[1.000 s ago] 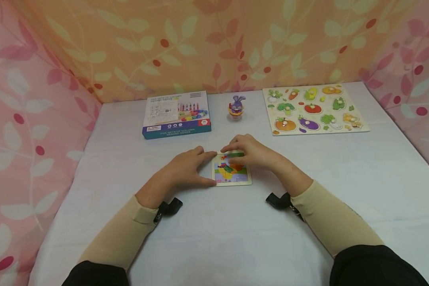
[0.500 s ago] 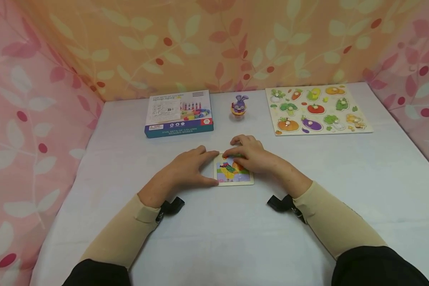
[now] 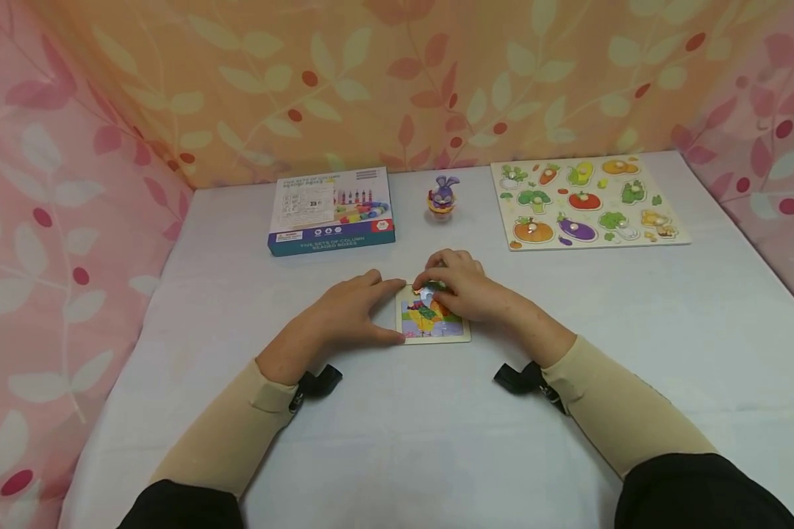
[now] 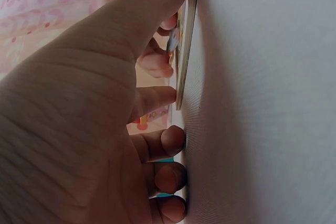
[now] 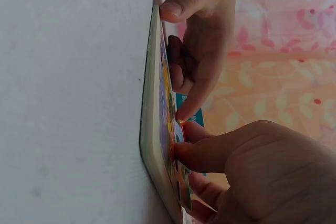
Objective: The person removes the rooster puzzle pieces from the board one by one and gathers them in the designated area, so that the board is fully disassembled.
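Observation:
A small square jigsaw puzzle (image 3: 434, 340) with a pale frame and a bird-like picture lies on the white table. My left hand (image 3: 344, 312) spans its left edge, with extended thumb and index finger touching the two left corners. My right hand (image 3: 466, 288) is over the puzzle's upper right part and pinches a puzzle piece (image 3: 427, 295) between thumb and fingers. In the right wrist view that piece (image 5: 179, 128) stands tilted against the board. The right hand hides much of the puzzle's upper right corner.
Behind the hands lies a bead-set box (image 3: 331, 213) at the left. A purple rabbit figure (image 3: 442, 197) stands beside it. A wooden vegetable puzzle board (image 3: 592, 202) lies at the back right. Patterned curtains (image 3: 397, 81) border the table.
My right hand has settled lower on the puzzle's upper part, and a piece there now tilts and catches the light. The left hand stays on the left corners.

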Available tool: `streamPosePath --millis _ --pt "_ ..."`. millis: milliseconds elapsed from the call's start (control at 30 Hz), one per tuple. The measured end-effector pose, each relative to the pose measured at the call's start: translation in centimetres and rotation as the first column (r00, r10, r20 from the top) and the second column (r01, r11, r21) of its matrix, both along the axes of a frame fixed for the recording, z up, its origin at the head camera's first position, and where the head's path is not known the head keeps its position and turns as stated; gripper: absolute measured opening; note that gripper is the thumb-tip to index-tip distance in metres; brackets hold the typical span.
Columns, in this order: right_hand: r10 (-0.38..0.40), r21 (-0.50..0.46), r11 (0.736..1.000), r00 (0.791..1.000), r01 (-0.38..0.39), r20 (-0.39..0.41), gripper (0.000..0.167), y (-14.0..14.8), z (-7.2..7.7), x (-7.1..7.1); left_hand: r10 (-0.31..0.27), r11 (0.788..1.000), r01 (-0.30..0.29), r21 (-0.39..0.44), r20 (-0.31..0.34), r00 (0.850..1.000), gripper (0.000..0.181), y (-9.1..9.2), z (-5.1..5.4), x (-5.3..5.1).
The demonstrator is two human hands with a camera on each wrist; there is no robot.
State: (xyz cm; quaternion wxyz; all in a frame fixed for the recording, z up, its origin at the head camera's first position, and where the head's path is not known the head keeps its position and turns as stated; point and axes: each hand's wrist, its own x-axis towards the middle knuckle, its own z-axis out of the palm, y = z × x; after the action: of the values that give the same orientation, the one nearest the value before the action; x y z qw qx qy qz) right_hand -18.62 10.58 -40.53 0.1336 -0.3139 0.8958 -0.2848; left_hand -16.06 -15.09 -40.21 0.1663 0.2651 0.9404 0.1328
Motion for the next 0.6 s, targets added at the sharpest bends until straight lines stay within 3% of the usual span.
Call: streamPosePath --millis 167,400,600 --pt "0.017 -0.036 0.999 1.000 -0.018 -0.015 0.029 0.00 -0.02 -0.03 -0.004 1.000 0.004 0.006 -0.002 1.000 0.097 -0.01 -0.09 -0.05" --pt "-0.066 -0.052 0.996 0.996 0.069 0.055 0.042 0.04 0.52 -0.28 0.000 1.000 0.000 0.000 0.004 1.000 0.097 0.03 0.01 -0.04" --pt "-0.035 0.025 0.999 0.998 0.037 -0.057 0.029 0.32 0.95 -0.32 0.002 1.000 -0.002 -0.006 0.011 1.000 0.098 0.08 0.14 -0.06"
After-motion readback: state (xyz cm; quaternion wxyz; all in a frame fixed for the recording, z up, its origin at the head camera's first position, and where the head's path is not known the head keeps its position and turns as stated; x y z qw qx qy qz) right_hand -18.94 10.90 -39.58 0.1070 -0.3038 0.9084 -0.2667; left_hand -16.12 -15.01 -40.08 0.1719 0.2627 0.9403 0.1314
